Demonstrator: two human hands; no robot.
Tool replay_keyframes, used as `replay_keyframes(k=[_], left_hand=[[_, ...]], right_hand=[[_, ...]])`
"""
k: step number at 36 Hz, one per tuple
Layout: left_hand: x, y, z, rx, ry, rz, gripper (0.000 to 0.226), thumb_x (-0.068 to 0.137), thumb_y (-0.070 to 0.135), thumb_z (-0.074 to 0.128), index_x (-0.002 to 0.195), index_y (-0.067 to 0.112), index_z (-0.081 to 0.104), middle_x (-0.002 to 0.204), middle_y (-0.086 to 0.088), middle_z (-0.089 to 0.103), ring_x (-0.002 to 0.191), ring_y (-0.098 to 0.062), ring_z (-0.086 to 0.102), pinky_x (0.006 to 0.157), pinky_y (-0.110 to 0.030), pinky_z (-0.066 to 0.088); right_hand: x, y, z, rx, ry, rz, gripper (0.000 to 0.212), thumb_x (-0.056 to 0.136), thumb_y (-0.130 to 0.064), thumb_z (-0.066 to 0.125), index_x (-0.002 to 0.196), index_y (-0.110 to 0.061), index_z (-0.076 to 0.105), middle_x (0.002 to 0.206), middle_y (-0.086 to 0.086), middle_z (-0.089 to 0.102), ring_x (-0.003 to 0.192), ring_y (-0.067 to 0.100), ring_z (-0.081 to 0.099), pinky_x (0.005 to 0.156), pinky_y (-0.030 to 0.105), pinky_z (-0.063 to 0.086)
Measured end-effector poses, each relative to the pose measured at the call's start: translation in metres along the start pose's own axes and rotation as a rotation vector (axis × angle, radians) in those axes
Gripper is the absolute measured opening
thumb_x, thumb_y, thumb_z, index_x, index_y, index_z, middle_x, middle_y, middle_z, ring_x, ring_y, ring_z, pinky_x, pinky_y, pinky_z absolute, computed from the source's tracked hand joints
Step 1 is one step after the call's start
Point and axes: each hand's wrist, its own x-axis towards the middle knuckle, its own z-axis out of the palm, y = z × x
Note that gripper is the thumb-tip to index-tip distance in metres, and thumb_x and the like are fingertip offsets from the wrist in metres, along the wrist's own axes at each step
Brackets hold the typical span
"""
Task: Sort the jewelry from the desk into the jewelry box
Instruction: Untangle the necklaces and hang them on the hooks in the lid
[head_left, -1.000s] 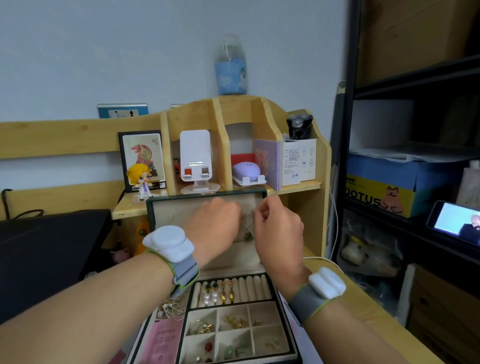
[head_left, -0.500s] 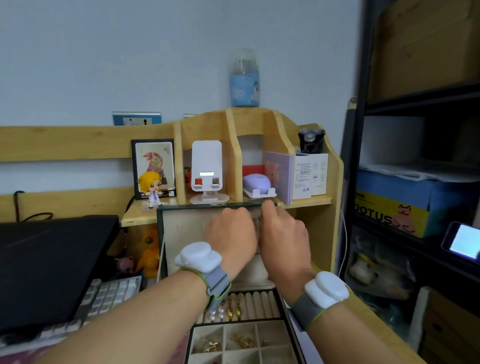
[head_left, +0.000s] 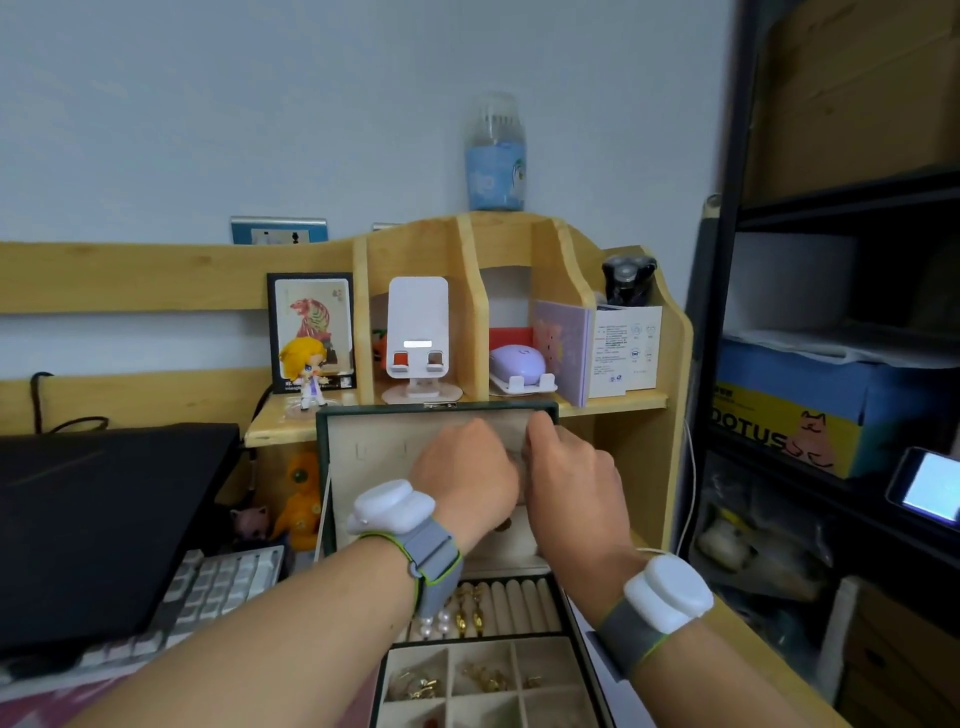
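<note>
The green jewelry box stands open at the bottom centre, its beige-lined lid (head_left: 363, 457) upright against the wooden shelf. My left hand (head_left: 467, 483) and my right hand (head_left: 571, 488) are side by side, fingers curled, against the upper part of the lid's lining. They pinch a thin necklace; its chain is mostly hidden, and a small pendant (head_left: 501, 526) hangs below my left hand. Below, ring rolls (head_left: 519, 597) carry pearl and gold earrings (head_left: 457, 621). The divided tray (head_left: 511, 670) holds gold pieces (head_left: 421, 686).
A black laptop (head_left: 104, 509) and a white keyboard (head_left: 218, 582) lie to the left. The wooden desk organizer (head_left: 623, 400) holds a figurine (head_left: 306, 371), a phone stand (head_left: 418, 338) and small boxes. Dark shelving (head_left: 779, 218) with a lit phone (head_left: 930, 488) stands right.
Both hands rose from the middle of the lid to near its top edge and drew closer together. My view tilted up, so less of the tray shows.
</note>
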Motion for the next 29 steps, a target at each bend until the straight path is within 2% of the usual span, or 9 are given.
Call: replay_keyframes(k=[7,10,14,19,22,25,29], left_hand=[[0.000,-0.005,0.000,0.066,0.064,0.032,0.026,0.097,0.033,0.050,0.088,0.015,0.067,0.093,-0.010,0.068,0.086,-0.034,0.065,0.065,-0.034,0.044],[0.002,-0.010,-0.003,0.062,0.067,0.022,0.026,0.096,0.032,0.049,0.086,0.015,0.066,0.093,-0.011,0.067,0.085,-0.034,0.064,0.066,-0.034,0.045],[0.002,-0.021,-0.008,0.053,0.054,0.023,0.031,0.097,0.034,0.048,0.080,0.015,0.065,0.081,-0.007,0.060,0.078,-0.032,0.057,0.065,-0.034,0.043],[0.001,-0.021,-0.012,-0.036,0.056,0.066,0.038,0.099,0.035,0.049,0.072,0.014,0.066,0.075,-0.007,0.065,0.075,-0.029,0.063,0.066,-0.037,0.055],[0.000,-0.024,-0.016,-0.099,0.050,0.081,0.041,0.098,0.030,0.050,0.066,0.010,0.065,0.068,-0.008,0.064,0.071,-0.028,0.062,0.064,-0.035,0.054],[-0.004,-0.026,-0.020,-0.191,0.041,0.086,0.041,0.097,0.024,0.052,0.061,0.007,0.062,0.060,-0.008,0.062,0.066,-0.026,0.061,0.059,-0.032,0.047],[-0.005,-0.026,-0.030,-0.366,0.006,0.058,0.043,0.102,0.032,0.053,0.067,0.014,0.072,0.065,0.001,0.072,0.060,-0.014,0.064,0.066,-0.029,0.053]], right_hand=[[-0.002,-0.001,0.004,0.066,0.044,-0.014,0.037,0.075,0.009,0.076,0.088,-0.013,0.050,0.070,0.006,0.056,0.047,0.032,0.052,0.043,0.032,0.035],[-0.002,0.000,0.005,0.041,0.060,-0.008,0.034,0.076,0.007,0.077,0.088,-0.013,0.051,0.070,0.004,0.054,0.046,0.029,0.051,0.045,0.029,0.029],[-0.007,-0.001,0.010,0.071,0.064,0.005,0.033,0.079,0.007,0.075,0.087,-0.014,0.051,0.071,0.003,0.053,0.046,0.027,0.047,0.046,0.028,0.028],[-0.008,0.004,0.010,0.221,0.116,0.026,0.028,0.090,0.001,0.070,0.083,-0.016,0.048,0.071,-0.002,0.051,0.051,0.020,0.046,0.044,0.029,0.038],[-0.007,0.001,0.003,0.330,0.114,0.092,0.021,0.096,-0.012,0.065,0.083,-0.017,0.050,0.073,-0.005,0.053,0.060,0.018,0.050,0.051,0.035,0.045],[0.000,0.000,-0.004,0.456,0.019,0.224,0.014,0.097,-0.021,0.064,0.087,-0.019,0.056,0.075,-0.008,0.059,0.070,0.014,0.056,0.061,0.036,0.048],[0.020,0.001,-0.021,0.675,-0.104,0.422,0.013,0.094,-0.022,0.068,0.083,-0.021,0.061,0.067,-0.002,0.065,0.063,0.011,0.060,0.061,0.030,0.050]])
